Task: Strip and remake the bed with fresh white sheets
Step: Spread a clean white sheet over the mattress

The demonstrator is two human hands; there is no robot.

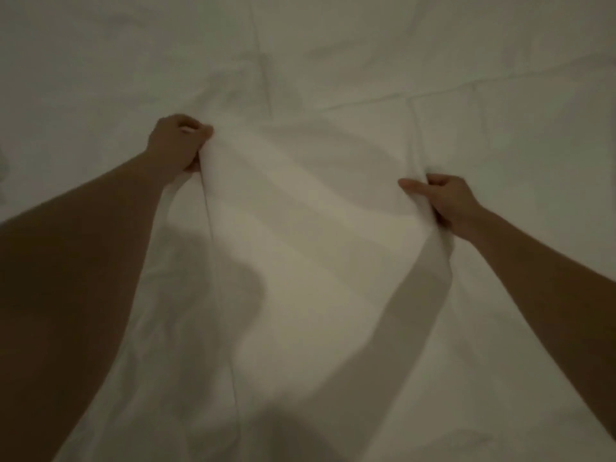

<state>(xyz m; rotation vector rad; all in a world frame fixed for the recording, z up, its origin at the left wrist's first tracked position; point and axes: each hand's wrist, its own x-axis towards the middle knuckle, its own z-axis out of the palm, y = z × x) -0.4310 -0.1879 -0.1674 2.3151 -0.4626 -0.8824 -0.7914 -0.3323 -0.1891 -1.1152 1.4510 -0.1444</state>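
Note:
A white sheet (300,228) fills nearly the whole view, spread over the bed with creases and fold lines. My left hand (176,141) grips a bunched edge of the sheet at upper left, fingers curled round the cloth. My right hand (443,198) pinches the sheet at the right, thumb and fingers closed on a fold. Between the two hands the cloth is lifted and stretched, with soft ripples running across it. A seam runs down from the left hand toward the bottom of the view.
More white bedding (466,61) lies flat behind the hands, marked by crossed fold creases. The light is dim. My shadow falls on the cloth at the bottom middle.

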